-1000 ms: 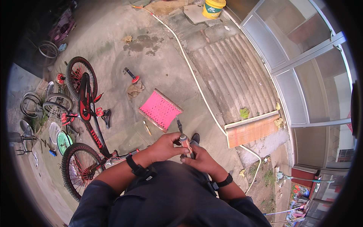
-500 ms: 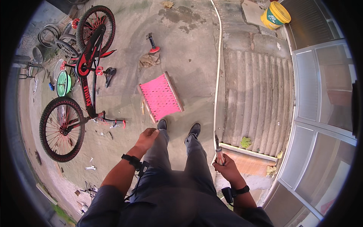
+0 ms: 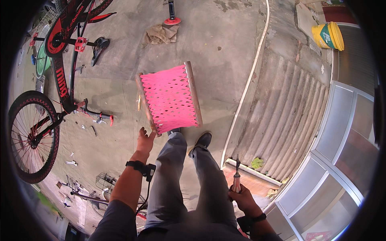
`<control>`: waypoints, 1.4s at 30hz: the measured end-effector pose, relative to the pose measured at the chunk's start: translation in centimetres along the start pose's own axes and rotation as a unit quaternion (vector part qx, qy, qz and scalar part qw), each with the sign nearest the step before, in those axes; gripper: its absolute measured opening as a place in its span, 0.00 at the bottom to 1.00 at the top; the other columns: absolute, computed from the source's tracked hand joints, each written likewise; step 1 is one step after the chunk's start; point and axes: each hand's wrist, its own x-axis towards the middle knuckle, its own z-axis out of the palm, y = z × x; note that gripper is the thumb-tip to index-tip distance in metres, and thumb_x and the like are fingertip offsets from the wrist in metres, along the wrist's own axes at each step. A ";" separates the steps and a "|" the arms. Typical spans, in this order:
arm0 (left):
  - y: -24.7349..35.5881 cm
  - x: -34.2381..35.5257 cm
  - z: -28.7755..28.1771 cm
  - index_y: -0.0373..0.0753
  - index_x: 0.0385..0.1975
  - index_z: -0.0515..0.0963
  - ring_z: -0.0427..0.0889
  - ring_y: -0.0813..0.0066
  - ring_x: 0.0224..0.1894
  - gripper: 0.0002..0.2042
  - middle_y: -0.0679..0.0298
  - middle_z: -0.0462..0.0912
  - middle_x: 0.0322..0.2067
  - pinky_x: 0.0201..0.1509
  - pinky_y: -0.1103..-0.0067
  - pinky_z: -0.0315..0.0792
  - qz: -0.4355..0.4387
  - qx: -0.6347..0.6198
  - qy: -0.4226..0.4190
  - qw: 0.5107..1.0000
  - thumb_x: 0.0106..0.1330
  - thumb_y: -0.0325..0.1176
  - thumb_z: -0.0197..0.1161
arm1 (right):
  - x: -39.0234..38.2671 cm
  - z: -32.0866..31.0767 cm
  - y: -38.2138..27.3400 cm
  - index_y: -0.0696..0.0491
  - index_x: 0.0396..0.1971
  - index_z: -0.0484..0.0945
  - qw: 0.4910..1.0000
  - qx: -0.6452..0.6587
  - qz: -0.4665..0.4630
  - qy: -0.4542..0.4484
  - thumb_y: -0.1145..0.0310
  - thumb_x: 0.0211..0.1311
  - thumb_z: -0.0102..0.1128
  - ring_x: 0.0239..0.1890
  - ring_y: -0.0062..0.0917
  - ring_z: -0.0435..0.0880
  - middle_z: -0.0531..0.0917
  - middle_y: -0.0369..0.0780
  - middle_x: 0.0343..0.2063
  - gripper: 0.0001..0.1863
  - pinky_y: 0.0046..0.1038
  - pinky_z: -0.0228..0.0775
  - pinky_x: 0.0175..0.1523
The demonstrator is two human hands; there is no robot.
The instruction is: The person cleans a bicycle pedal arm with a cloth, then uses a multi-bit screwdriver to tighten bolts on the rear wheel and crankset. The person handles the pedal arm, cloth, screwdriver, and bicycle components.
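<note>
A low stool (image 3: 171, 98) with a pink woven-strap seat between two brown wooden bars stands ahead of my feet. My left hand (image 3: 145, 141) is at the near end of its left bar, fingers apart and gripping nothing; I cannot tell whether a fingertip touches the wood. Held upright at my right side is a pointed hand tool (image 3: 237, 180) with a reddish handle and a dark narrow tip. My right hand (image 3: 242, 197) is closed around that handle. The tool's exact kind is too small to make out.
An upside-down black and red bicycle (image 3: 62, 80) stands on the left. Beyond the stool lie a brown cloth (image 3: 161, 34) and a bicycle seat post (image 3: 172, 14). A pale hose (image 3: 251, 76) runs along ridged concrete (image 3: 285, 112) at right. A yellow bucket (image 3: 327, 36) sits far right.
My left hand has reached forward to the stool's near left corner, its fingers spreading. The view has shifted closer to the stool. My right hand still holds the pointed tool, now more upright.
</note>
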 end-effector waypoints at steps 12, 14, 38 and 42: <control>8.2 3.0 0.7 0.38 0.48 0.76 0.77 0.82 0.28 0.14 0.71 0.81 0.32 0.28 0.78 0.75 -0.036 -0.331 -0.140 0.933 0.72 0.40 0.66 | 0.3 2.8 -11.8 0.56 0.36 0.77 0.994 -0.100 -0.031 0.035 0.72 0.64 0.66 0.29 0.20 0.80 0.82 0.36 0.27 0.06 0.24 0.72 0.37; 11.4 3.4 -1.4 0.40 0.48 0.78 0.80 0.82 0.30 0.13 0.70 0.82 0.34 0.29 0.78 0.75 -0.011 -0.323 -0.119 0.939 0.72 0.40 0.64 | -0.2 3.2 -14.7 0.57 0.37 0.77 0.991 -0.125 -0.036 0.028 0.71 0.64 0.67 0.29 0.20 0.81 0.83 0.36 0.27 0.08 0.25 0.73 0.38; 10.8 -15.0 -18.7 0.36 0.42 0.81 0.84 0.43 0.39 0.17 0.46 0.86 0.34 0.42 0.55 0.76 -0.165 0.150 0.129 0.966 0.61 0.42 0.67 | 5.8 13.1 -68.1 0.57 0.43 0.80 0.872 -0.405 -0.270 -0.049 0.67 0.59 0.66 0.29 0.19 0.81 0.83 0.36 0.30 0.14 0.25 0.74 0.36; 14.4 -14.0 -16.7 0.38 0.43 0.81 0.84 0.43 0.44 0.19 0.46 0.85 0.40 0.48 0.55 0.79 -0.209 0.177 -0.010 0.962 0.59 0.45 0.67 | 6.2 21.1 -73.2 0.58 0.48 0.80 0.854 -0.458 -0.245 -0.025 0.65 0.58 0.67 0.31 0.19 0.82 0.83 0.36 0.32 0.20 0.26 0.75 0.40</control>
